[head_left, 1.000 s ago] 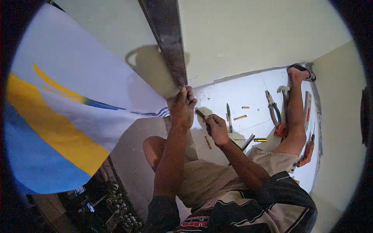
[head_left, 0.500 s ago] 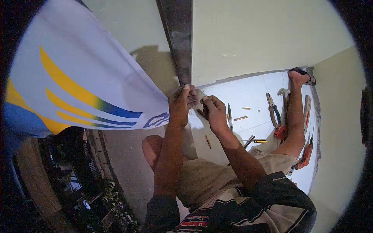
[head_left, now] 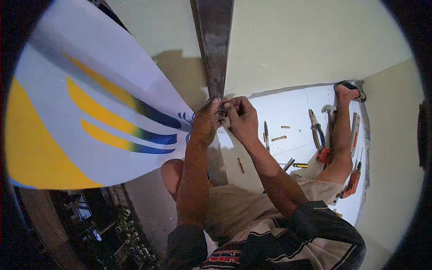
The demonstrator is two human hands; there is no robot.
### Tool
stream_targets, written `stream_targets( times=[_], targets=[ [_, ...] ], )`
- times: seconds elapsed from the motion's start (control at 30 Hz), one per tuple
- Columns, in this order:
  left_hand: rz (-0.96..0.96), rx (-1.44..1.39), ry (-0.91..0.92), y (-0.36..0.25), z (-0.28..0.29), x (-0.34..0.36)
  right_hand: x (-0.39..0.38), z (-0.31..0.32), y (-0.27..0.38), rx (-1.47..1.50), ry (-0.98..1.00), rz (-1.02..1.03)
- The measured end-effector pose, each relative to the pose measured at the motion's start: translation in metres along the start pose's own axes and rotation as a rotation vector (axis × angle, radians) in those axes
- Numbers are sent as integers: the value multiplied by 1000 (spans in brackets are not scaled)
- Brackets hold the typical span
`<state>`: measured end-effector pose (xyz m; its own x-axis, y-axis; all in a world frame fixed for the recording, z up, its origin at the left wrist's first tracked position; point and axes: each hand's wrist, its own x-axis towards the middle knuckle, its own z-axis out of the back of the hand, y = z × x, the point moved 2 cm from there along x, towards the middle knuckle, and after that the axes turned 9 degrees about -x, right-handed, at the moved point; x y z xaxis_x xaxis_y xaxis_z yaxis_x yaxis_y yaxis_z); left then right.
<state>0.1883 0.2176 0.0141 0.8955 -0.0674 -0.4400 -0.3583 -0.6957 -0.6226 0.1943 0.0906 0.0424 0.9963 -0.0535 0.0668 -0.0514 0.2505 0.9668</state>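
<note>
My left hand (head_left: 205,123) is closed at the lower end of a dark brown post (head_left: 216,49), its fingertips touching or right beside it. My right hand (head_left: 244,119) pinches with thumb and finger close against the left fingertips. Something small and thin seems to lie between the two hands, too small and hidden to name. Below them, on the pale floor, lies a short brass-coloured rod (head_left: 241,165). A white, yellow and blue banner (head_left: 108,166) hangs just left of my left forearm.
On the white floor at right lie pliers (head_left: 317,128), a hammer (head_left: 330,109), a yellow-handled screwdriver (head_left: 300,165), a red tape measure (head_left: 323,155), a red-handled tool (head_left: 352,183) and a level (head_left: 355,130). Brass-coloured pieces (head_left: 279,138) lie nearer. Potted plants (head_left: 128,225) stand lower left.
My right hand has moved up and left, close to my left hand; the dark piece seen at its fingers no longer shows. The banner has billowed, its lower edge dropping further down.
</note>
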Motion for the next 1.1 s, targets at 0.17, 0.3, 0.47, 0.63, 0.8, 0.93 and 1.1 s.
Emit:
stream_targets(
  times=[0.17,0.3,0.47,0.63,0.8,0.93,1.1],
  targets=[
    [-35,130,-106,-3,-4,-2,8,1,-7,-231,14,33],
    [-107,187,-113,-9,-7,-8,8,2,1,-308,43,52],
    [-80,183,-79,-7,-6,-6,13,5,2,-338,8,240],
    [-52,-130,-86,13,-2,2,14,4,22,-520,-10,425],
    [2,-85,8,19,16,12,16,3,26,-537,0,437],
    [-65,255,41,16,6,7,18,5,16,-571,39,432],
    [-99,243,-14,13,8,6,16,0,23,-522,25,432]
  ],
)
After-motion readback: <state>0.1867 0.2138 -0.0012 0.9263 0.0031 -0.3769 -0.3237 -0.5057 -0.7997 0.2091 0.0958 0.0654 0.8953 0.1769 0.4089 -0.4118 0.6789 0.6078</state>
